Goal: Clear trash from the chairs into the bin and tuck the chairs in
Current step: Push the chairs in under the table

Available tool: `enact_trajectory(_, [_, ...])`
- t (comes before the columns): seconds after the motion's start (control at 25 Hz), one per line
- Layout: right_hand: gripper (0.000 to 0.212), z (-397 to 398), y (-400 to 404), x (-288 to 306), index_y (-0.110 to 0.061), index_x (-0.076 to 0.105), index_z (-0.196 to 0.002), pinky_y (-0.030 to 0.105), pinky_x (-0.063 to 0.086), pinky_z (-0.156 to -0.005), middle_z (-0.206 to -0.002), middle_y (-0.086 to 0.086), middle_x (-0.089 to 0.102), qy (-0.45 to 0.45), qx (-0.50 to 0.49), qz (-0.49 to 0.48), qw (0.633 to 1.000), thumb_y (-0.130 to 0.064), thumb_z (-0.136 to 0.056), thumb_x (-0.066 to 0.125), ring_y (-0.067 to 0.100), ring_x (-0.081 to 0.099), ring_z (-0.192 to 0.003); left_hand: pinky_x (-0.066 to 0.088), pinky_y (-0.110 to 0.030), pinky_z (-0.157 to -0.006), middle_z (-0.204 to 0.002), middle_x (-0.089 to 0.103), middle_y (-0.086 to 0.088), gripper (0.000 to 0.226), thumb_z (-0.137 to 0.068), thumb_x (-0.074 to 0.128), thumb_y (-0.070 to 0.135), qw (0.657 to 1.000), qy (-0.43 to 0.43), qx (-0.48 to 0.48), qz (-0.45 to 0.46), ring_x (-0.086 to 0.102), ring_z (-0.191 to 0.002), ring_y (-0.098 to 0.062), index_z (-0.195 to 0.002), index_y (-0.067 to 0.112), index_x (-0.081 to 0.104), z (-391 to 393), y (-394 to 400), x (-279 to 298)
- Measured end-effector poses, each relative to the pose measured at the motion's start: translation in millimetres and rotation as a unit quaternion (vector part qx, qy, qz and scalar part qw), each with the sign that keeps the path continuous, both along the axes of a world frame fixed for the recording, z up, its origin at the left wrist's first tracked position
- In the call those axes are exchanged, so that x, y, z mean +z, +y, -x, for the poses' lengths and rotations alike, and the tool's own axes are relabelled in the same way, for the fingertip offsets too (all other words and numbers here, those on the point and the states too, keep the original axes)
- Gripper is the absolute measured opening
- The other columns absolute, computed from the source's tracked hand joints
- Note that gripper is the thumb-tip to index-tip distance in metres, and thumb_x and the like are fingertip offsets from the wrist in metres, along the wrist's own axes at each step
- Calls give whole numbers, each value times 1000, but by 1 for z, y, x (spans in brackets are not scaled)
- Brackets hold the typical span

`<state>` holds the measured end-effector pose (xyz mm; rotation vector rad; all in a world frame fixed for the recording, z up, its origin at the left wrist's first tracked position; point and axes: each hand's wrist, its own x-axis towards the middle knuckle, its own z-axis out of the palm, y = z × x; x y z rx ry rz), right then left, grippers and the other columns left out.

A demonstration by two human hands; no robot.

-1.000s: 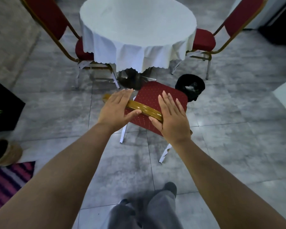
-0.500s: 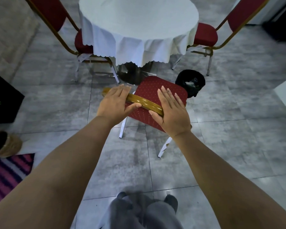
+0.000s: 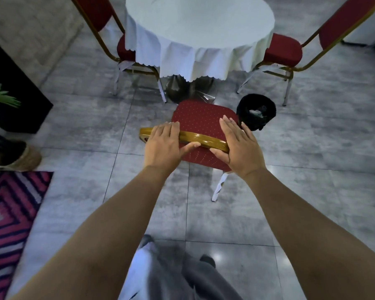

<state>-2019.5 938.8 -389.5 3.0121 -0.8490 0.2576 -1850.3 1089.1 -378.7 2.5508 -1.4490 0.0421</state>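
Pushing: chair [image 3: 201, 124] nearer table [image 3: 200, 29] than before | left hand [image 3: 162, 146], right hand [image 3: 238, 148]: both grips clamped on chair's backrest

The one camera sits on my head, looking forward and steeply down along both my forearms. My left hand [image 3: 164, 146] and right hand [image 3: 238, 147] fall near the frame's middle, close below. The round table [image 3: 200, 29] fills the top edge, farther ahead; my legs show at the bottom. The wide lens bends the floor tiles [image 3: 312, 191].
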Motion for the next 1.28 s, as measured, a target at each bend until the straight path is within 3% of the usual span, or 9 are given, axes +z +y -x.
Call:
enact_trajectory(0.28, [94, 63, -36, 2, -15, 14, -158, 38, 11, -124, -165, 4, 16, -1, -15, -41, 999, -77, -87, 16, 17, 16, -152, 29, -40, -115, -143, 51, -12, 97, -83, 17, 79, 998, -6, 65, 5, 44, -135, -28, -143, 6, 43, 77, -29, -5])
enact_trajectory(0.44, [88, 75, -33, -1, -18, 16, -158, 38, 10, -124, -165, 3, 18, -63, -29, -99, 993, -74, -90, 21, 19, 20, -151, 23, -39, -118, -149, 46, -7, 93, -84, 24, 79, 996, 21, 65, 51, 38, -140, -23, -148, 13, 39, 86, -34, -6])
enact_trajectory(0.68, [80, 63, -34, -3, -24, 18, -158, 44, 6, -124, -166, 1, 14, -106, -88, -93, 986, -69, -92, 9, 18, 12, -153, 3, -40, -123, -165, 1, 4, 81, -91, 12, 71, 993, 73, 52, 79, -2, -151, -11, -157, 23, 14, 73, -52, -6])
enact_trajectory(1.28, [77, -8, -124, -2, -28, 21, -157, 44, 7, -124, -165, -1, 18, -102, -70, -85, 989, -68, -92, 8, 16, 12, -153, 6, -39, -123, -163, 18, 1, 82, -91, 4, 69, 991, 56, 81, 94, 8, -151, -14, -157, 23, 19, 9, -138, -10])
